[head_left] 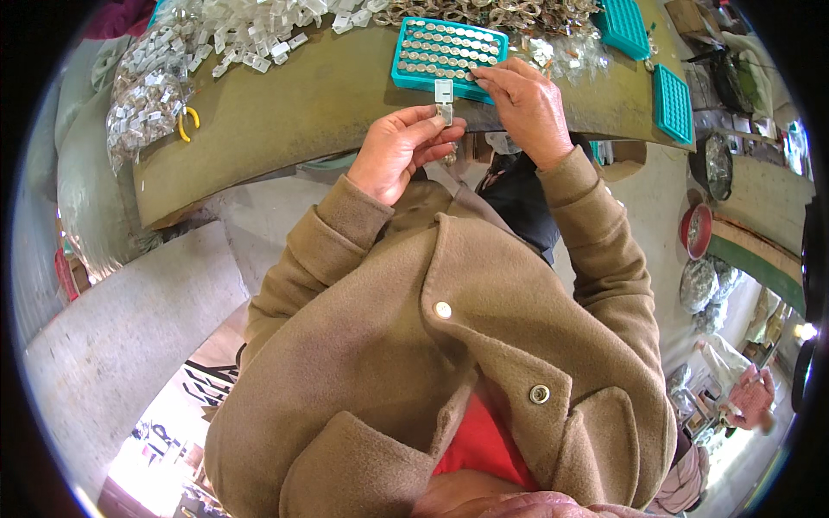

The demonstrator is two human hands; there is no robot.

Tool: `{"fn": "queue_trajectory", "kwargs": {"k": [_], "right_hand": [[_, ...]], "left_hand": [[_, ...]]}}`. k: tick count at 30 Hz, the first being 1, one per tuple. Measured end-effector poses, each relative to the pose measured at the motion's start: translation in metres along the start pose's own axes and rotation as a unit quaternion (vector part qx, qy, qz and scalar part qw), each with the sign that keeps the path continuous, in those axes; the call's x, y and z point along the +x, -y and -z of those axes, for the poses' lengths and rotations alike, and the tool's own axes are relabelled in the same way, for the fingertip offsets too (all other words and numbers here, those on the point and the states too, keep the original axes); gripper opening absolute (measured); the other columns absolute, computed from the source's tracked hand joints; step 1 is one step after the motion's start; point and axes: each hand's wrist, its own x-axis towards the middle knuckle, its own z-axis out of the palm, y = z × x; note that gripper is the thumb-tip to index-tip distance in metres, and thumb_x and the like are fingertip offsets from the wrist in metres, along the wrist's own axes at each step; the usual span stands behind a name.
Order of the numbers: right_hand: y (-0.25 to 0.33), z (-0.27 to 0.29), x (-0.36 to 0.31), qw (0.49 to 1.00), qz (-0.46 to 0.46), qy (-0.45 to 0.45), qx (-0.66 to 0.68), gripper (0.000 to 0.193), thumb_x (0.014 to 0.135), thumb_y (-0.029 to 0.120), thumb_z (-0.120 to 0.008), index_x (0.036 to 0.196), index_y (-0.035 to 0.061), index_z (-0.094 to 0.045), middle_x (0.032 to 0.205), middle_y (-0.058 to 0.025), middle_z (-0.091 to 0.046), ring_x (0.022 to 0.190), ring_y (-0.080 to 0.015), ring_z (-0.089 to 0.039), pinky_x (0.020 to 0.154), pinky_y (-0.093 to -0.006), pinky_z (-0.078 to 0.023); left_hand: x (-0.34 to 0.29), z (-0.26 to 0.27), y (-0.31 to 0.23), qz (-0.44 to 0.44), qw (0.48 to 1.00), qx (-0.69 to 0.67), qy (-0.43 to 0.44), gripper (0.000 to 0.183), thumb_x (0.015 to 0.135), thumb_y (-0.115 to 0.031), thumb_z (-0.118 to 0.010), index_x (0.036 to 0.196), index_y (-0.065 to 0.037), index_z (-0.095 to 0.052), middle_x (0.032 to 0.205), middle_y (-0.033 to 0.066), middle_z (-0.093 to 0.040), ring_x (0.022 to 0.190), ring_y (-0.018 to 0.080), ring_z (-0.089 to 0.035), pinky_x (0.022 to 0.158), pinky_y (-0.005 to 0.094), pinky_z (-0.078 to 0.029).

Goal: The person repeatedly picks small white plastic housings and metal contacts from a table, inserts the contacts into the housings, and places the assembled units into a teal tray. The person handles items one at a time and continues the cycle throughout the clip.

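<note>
My left hand [401,147] pinches a small clear plastic box [444,91] with its hinged lid standing up. The box is in front of the near edge of a turquoise tray [414,82], whose rows hold many small round metal discs [445,50]. My right hand [528,105] reaches over the tray's near right corner. Its thumb and forefinger close at a small round disc [471,76] at the end of the nearest row; the fingertips partly hide it.
Loose clear plastic boxes [259,34] are heaped at the table's back left, beside a filled bag [148,104] and yellow-handled pliers [187,123]. Brownish metal pieces [492,13] lie behind the tray. Two more turquoise trays [673,104] are on the right. Another person [749,397] appears at far lower right.
</note>
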Motion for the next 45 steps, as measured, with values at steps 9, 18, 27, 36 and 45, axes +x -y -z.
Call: {"fn": "queue_trajectory", "kwargs": {"k": [9, 18, 27, 36, 45], "right_hand": [[0.002, 0.014, 0.007, 0.998, 0.008, 0.062, -0.025, 0.009, 0.084, 0.011, -0.065, 0.091, 0.0056, -0.063, 0.084, -0.0104, -0.063, 0.076, -0.0307, -0.064, 0.067, -0.0392, -0.051], [0.042, 0.003, -0.012, 0.997, 0.052, 0.023, 0.05, 0.014, 0.081, 0.01, -0.069, 0.09, 0.0052, -0.059, 0.081, -0.0089, -0.059, 0.072, -0.0291, -0.061, 0.064, -0.0377, -0.05], [0.047, -0.006, -0.018, 0.996, 0.034, 0.008, 0.076, 0.014, 0.081, 0.009, -0.067, 0.092, 0.0045, -0.058, 0.08, -0.0098, -0.062, 0.071, -0.0301, -0.063, 0.063, -0.0374, -0.051], [0.046, -0.006, -0.017, 0.997, 0.066, 0.026, 0.034, 0.015, 0.081, 0.009, -0.066, 0.092, 0.0043, -0.058, 0.081, -0.0111, -0.063, 0.072, -0.031, -0.064, 0.061, -0.0384, -0.052], [0.051, -0.013, -0.018, 0.985, -0.079, -0.014, 0.15, 0.014, 0.082, 0.006, -0.07, 0.093, 0.0005, -0.063, 0.079, -0.008, -0.065, 0.07, -0.0159, -0.063, 0.065, -0.028, -0.052]], "left_hand": [[0.002, -0.003, -0.001, -0.02, 1.0, -0.008, -0.008, 0.028, 0.097, -0.011, -0.056, 0.121, 0.003, -0.057, 0.114, 0.0139, -0.067, 0.101, 0.0163, -0.067, 0.084, 0.0243, -0.057], [-0.002, -0.004, -0.001, -0.038, 0.999, 0.002, 0.003, 0.031, 0.095, -0.01, -0.06, 0.123, 0.002, -0.058, 0.107, 0.0083, -0.068, 0.094, 0.0133, -0.067, 0.08, 0.0233, -0.057], [-0.007, -0.001, -0.003, -0.062, 0.997, 0.05, -0.017, 0.033, 0.093, -0.01, -0.063, 0.124, 0.002, -0.06, 0.102, 0.0068, -0.068, 0.086, 0.0115, -0.067, 0.078, 0.0236, -0.056], [-0.01, -0.003, -0.002, -0.144, 0.979, 0.141, -0.027, 0.038, 0.09, -0.005, -0.064, 0.124, 0.009, -0.057, 0.1, 0.0093, -0.069, 0.083, 0.009, -0.065, 0.069, 0.0221, -0.056], [-0.011, -0.003, -0.01, -0.077, 0.995, 0.058, -0.029, 0.029, 0.092, -0.008, -0.064, 0.117, 0.005, -0.064, 0.101, 0.0092, -0.07, 0.085, 0.0117, -0.068, 0.071, 0.0225, -0.055]]}}
